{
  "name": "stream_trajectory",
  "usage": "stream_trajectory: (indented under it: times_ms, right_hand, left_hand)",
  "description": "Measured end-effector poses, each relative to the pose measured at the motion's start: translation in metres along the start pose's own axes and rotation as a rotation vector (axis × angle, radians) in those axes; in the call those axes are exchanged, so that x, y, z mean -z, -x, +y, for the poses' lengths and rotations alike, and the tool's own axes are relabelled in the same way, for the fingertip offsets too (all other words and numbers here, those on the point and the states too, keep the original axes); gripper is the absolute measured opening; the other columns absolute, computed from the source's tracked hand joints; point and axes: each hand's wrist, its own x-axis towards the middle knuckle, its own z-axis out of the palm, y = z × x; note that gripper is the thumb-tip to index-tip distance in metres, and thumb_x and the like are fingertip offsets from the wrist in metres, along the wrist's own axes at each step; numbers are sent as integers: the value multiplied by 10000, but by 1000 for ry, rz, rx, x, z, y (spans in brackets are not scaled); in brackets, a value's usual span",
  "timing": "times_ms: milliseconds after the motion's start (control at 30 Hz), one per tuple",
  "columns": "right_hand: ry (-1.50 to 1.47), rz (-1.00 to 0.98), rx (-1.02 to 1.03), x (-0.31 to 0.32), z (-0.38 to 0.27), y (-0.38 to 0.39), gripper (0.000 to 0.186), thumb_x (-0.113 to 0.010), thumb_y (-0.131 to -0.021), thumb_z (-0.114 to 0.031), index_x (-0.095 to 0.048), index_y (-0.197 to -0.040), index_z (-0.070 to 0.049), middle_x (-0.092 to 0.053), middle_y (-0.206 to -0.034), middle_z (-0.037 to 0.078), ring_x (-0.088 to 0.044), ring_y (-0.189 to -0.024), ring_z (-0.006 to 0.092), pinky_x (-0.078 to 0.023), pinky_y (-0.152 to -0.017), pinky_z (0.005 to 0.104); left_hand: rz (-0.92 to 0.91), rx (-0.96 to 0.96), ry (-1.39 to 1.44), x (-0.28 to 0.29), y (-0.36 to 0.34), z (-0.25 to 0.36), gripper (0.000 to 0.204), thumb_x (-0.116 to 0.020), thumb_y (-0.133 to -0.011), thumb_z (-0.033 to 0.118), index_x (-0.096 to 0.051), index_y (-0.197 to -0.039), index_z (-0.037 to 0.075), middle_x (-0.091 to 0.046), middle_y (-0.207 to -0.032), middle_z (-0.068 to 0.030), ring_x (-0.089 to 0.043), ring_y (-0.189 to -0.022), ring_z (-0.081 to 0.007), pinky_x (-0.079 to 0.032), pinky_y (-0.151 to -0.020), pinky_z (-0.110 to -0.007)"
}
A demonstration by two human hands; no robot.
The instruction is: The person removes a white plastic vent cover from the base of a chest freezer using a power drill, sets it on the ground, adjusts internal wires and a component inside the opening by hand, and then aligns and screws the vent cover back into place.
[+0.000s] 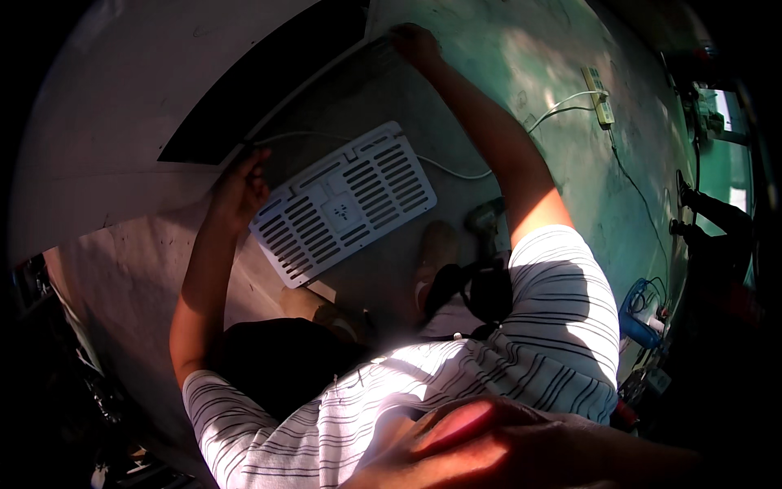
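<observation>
A large white appliance casing (pixel 138 106) lies tilted at the upper left, with a dark opening (pixel 277 73) in it. My left hand (pixel 239 189) reaches up to the casing's lower edge, fingers curled on it, right beside the corner of a white vented grille panel (pixel 346 204) lying flat on the floor. My right hand (pixel 415 45) stretches far forward and grips the casing's far corner at the top of the view. A thin white cable (pixel 456 171) runs behind the grille.
A white power strip (pixel 599 94) with its cord lies on the green floor (pixel 554 65) at the upper right. A power drill (pixel 485 220) and my foot (pixel 438 244) sit below the grille. Blue gear (pixel 638 324) and cables crowd the right edge.
</observation>
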Motion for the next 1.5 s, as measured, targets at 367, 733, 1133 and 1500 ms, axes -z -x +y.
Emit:
stream_trajectory:
  times_ms: [367,733,1133,1500]
  right_hand:
    - [-114,410,41,-47,-12,-33,243,-679,-790,-307,-659,-924,-105,-667,-875,116,-641,-842,298,-501,-756,409]
    - [-54,462,2,-49,-19,-26,200,-662,-808,-277,-654,-909,-105,-682,-857,98,-664,-807,258,-515,-718,392]
    - [-412,370,-46,-44,-35,-26,121,-646,-828,-155,-633,-899,-57,-619,-755,86,-578,-698,177,-477,-659,324]
    - [-233,510,-157,-49,-40,-27,166,-629,-840,-210,-580,-886,-58,-627,-780,125,-612,-747,269,-476,-673,382]
  left_hand:
    - [34,4,37,18,2,-3,228,-640,-881,248,-622,-1057,104,-467,-680,77,-437,-560,-19,-404,-551,-197]
    - [41,18,66,17,9,-3,227,-614,-898,238,-611,-1081,102,-457,-711,71,-429,-575,-23,-387,-568,-194]
    - [45,28,57,20,8,-5,231,-595,-911,238,-610,-1093,97,-462,-714,69,-448,-585,-25,-410,-574,-192]
    - [62,24,66,24,11,-5,231,-601,-908,240,-612,-1089,98,-467,-716,70,-449,-582,-25,-414,-568,-190]
